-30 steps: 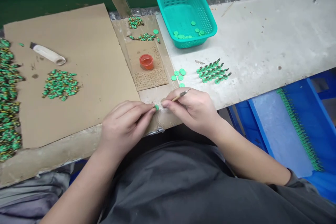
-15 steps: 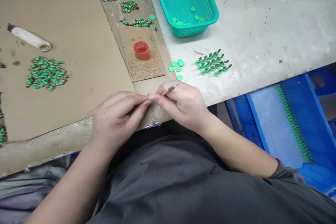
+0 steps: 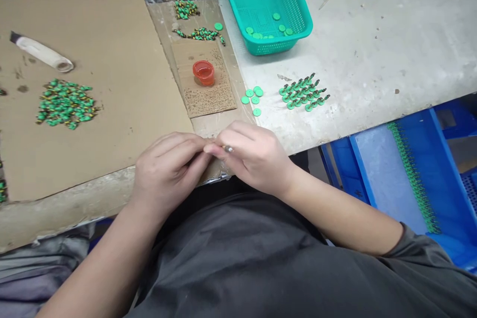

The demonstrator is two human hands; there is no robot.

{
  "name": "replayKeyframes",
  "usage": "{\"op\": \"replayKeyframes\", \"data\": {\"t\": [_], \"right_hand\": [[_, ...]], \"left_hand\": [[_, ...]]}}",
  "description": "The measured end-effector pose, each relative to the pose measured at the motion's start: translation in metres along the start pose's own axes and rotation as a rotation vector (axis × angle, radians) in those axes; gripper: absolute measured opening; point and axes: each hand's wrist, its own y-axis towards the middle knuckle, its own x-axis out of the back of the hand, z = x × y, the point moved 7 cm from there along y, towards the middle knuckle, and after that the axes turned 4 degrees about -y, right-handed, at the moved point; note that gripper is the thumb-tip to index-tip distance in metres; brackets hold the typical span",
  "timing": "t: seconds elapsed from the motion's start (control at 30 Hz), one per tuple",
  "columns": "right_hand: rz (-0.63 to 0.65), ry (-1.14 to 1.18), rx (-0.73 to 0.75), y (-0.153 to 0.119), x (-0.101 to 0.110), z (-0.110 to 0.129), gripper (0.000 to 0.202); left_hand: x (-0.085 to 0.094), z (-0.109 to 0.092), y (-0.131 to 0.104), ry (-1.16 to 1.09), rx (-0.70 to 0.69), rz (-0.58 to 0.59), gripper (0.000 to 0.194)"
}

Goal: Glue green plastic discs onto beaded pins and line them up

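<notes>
My left hand [image 3: 169, 166] is closed in a pinch at the table's front edge, its fingertips meeting those of my right hand [image 3: 255, 159]. A small green piece showed between them half a second ago; now the fingers hide it. My right hand is also closed, holding a thin brush [image 3: 227, 149] with a wooden handle and metal collar, seen almost end-on. Just beyond the hands, a small red cup [image 3: 203, 73] of liquid stands on a spotted cardboard piece [image 3: 214, 102]. Several loose green discs [image 3: 255, 100] lie to its right.
Rows of green discs with dark upright pieces [image 3: 304, 92] stand farther right. Behind them is a teal basket [image 3: 257, 48] with several discs inside. Piles of small green-and-gold parts [image 3: 67, 103] and a white tube [image 3: 42, 53] lie on the left cardboard [image 3: 122, 59]. Blue crates [image 3: 447, 194] sit lower right.
My right hand has turned and shifted slightly left and down, so the brush now points more toward me. The green piece under the fingertips has gone out of sight.
</notes>
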Motion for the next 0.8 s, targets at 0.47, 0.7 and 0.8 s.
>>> {"op": "replayKeyframes", "data": {"t": [0.47, 0.7, 0.8], "right_hand": [[-0.036, 0.026, -0.054, 0.007, 0.014, -0.031, 0.037], [0.174, 0.021, -0.127, 0.01, 0.006, -0.042, 0.031], [0.201, 0.028, -0.109, 0.013, 0.005, -0.041, 0.03]], "left_hand": [[-0.002, 0.0, -0.002, 0.127, -0.001, -0.011, 0.005], [-0.006, 0.005, -0.005, 0.158, 0.026, 0.011, 0.008], [-0.008, 0.006, -0.005, 0.155, 0.04, 0.041, 0.004]]}}
